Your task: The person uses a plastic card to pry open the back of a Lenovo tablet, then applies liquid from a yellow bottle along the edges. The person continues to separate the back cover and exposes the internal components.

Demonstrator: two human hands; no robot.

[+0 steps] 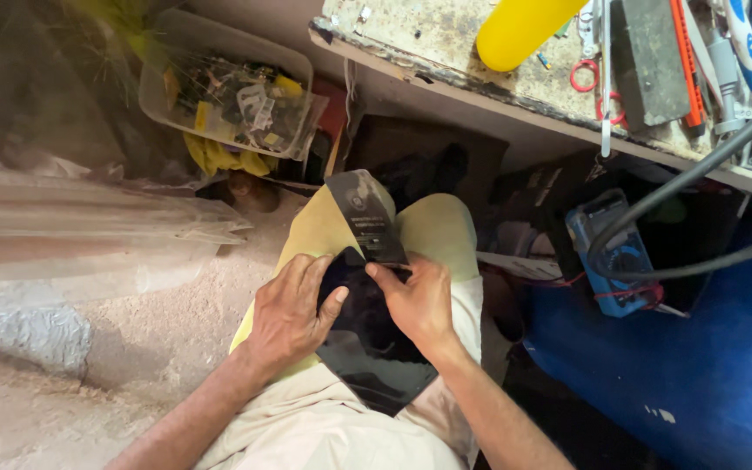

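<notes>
One black phone on lap; left hand steadies, right hand fingers pinch one film.

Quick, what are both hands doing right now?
Left hand: gripping the black glossy panel on the lap.
Right hand: pinching the dark protective film, peeling it up.

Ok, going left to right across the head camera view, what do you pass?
Plastic sheet → clear bin → left hand → black film → right hand → yellow cylinder → blue multimeter → black cable.
</notes>
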